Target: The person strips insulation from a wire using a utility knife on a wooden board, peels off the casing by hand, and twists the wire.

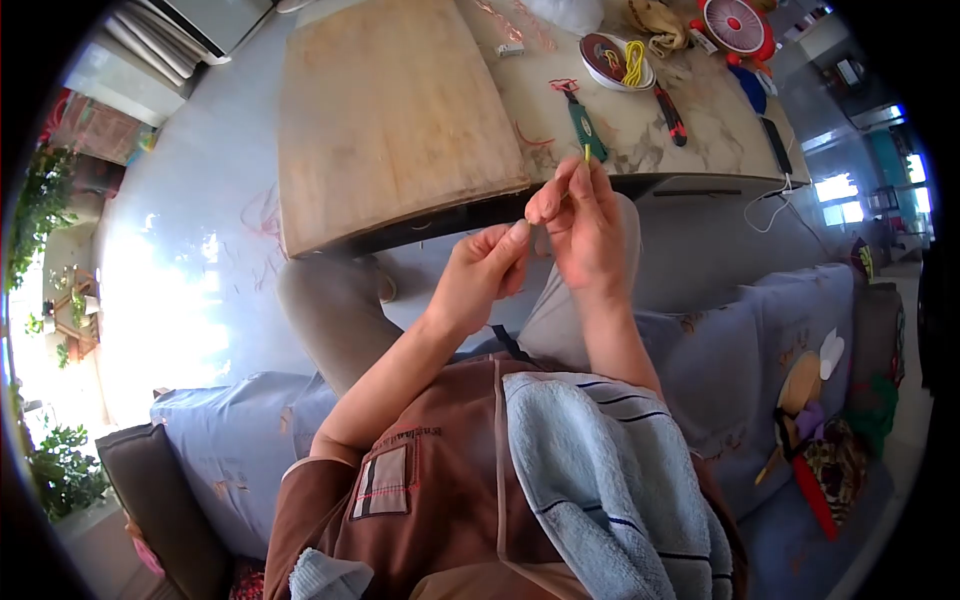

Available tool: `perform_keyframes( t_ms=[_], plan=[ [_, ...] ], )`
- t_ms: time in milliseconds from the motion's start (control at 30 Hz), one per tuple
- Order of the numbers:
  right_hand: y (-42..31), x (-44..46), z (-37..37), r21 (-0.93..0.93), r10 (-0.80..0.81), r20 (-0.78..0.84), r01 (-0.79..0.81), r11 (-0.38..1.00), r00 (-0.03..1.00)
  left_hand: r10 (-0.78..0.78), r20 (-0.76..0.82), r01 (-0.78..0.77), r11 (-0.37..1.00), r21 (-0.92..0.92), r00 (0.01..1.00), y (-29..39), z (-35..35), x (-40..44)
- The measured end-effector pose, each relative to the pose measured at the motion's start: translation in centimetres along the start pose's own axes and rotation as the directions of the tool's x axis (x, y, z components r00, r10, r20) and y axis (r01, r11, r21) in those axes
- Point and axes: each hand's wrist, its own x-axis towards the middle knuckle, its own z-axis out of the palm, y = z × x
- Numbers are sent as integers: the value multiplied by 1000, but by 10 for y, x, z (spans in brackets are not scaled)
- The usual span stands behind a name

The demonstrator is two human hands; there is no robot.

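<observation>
View: head camera, one view.
Right hand (585, 225): closed; you pinch the yellow strand (587, 154) between your fingertips, right of the frame's center.
Strand position: a short end projects above the right fingertips, toward the top of the frame; your fingers cover the rest.
Left hand (485, 265): closed, thumb against the fingers, just beside the lower fingers of your right hand. You cannot tell whether it grips the strand.
Nearest tool: the green tool (585, 128) lies on the marbled table (620, 140), just beyond the strand's end, with thin red wires (565, 86) at its far end.
Upper right of the frame: the white bowl (622, 86) holds a yellow wire coil (634, 64); the red-and-black tool (671, 117) lies near it. Farther right, a red fan (736, 25) stands; a dark phone-like device (776, 144) lies at the table edge.
Upper center-left: a wooden board (395, 120) lies beside the marbled surface.
Lower center: a light blue towel (610, 480) lies over your brown garment (450, 470).
</observation>
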Motion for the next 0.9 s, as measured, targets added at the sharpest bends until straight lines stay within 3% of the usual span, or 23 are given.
perform_keyframes(
  t_ms=[67,200,300,400,600,700,800,900],
  plan=[
    [8,-1,-7,49,76,8,-77,996,997,44,-20,-43,997,67,999,-9,-4,-2],
    [16,11,-19,27,215,1,-215,976,977,-90,-5,90,995,-35,996,-5,-14,-1],
    [14,17,-25,77,283,59,-287,955,957,-129,121,142,984,-106,984,-5,-30,-1],
    [20,19,-24,147,275,95,-287,947,957,-85,112,99,986,-132,990,-14,-31,1],
    [11,17,-13,-183,229,50,-216,959,972,-81,29,83,994,-71,996,-10,-31,-4],
    [11,19,-12,-173,223,55,-211,962,973,-87,10,88,992,-91,996,-7,-26,-7],
    [10,18,-1,-208,168,-85,-182,961,982,-46,-68,47,999,14,997,-6,-21,-9],
    [16,14,-7,-200,80,-39,-86,976,996,-15,-96,25,994,106,995,-9,-18,-9]
  ],
)
